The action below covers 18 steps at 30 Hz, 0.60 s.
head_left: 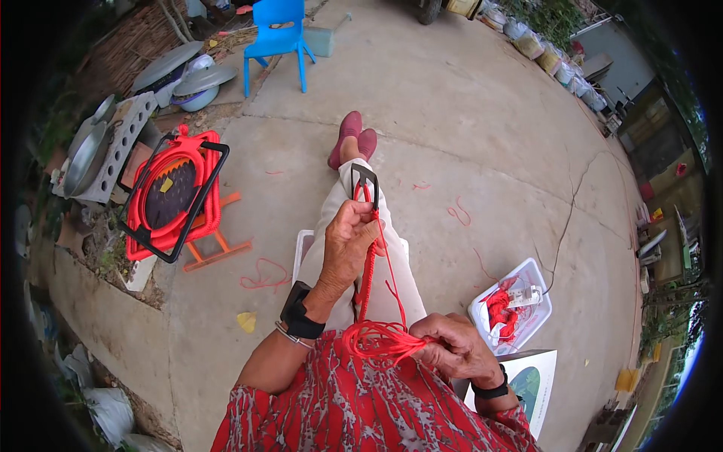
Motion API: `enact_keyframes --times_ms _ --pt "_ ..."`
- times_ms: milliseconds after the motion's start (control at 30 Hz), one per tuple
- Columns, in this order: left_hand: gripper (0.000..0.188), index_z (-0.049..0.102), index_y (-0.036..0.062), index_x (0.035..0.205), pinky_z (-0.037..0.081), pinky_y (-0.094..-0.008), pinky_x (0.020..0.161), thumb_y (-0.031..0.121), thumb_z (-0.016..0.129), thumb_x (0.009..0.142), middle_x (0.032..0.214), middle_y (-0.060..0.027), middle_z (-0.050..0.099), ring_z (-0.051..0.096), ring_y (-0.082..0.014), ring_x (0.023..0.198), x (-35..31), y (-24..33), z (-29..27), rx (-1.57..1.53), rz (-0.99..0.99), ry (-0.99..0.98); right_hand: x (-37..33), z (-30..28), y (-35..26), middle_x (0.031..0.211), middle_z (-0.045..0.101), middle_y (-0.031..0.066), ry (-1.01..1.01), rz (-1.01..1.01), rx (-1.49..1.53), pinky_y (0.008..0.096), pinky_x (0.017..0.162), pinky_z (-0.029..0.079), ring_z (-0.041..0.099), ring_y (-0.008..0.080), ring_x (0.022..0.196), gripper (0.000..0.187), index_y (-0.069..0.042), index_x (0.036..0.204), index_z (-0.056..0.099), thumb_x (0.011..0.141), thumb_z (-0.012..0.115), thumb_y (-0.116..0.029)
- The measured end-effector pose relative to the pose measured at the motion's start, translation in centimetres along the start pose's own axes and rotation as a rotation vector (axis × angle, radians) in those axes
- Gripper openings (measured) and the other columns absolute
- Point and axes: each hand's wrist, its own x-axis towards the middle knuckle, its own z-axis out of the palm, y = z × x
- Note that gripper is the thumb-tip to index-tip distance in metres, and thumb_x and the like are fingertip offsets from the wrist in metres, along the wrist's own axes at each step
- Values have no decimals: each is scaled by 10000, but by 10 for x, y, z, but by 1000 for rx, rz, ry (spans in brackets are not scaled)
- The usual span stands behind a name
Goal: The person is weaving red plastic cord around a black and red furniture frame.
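My left hand (348,242) is closed over my lap, pinching a red braided cord (368,275) just below a black loop-shaped handle (364,174). The handle stands up past my fingers, with red cord around its lower part. Lower down and to the right, my right hand (456,345) is closed around one end of a looped bundle of red cord (380,339). Its loops spread leftward in front of my red patterned top. A loose red strand runs between the bundle and my left hand. My right fingertips are partly hidden.
At the left leans a red woven folding piece with black bars (169,192). A blue plastic chair (277,38) stands far ahead. To the right is a white plastic tub (536,324) holding red cord and a white power strip (525,296). Red cord scraps (459,212) lie on the concrete.
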Motion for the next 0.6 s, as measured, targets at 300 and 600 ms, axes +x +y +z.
enact_keyframes --times_ms 300,600 --pt "317 495 -61 1134 558 -285 566 94 620 888 938 -115 599 612 -136 695 2 1 -9 -4 0 14 25 -15 -17 808 626 150 -204 -136 -121 365 616 480 629 308 685 159 14 996 539 862 590 -54" --pt "291 529 -41 1109 525 -269 636 95 632 874 914 -96 597 593 -145 756 1 4 4 195 115 131 23 -16 -18 828 634 136 -258 -141 -5 371 626 467 612 293 701 176 -4 1020 574 867 617 -78"
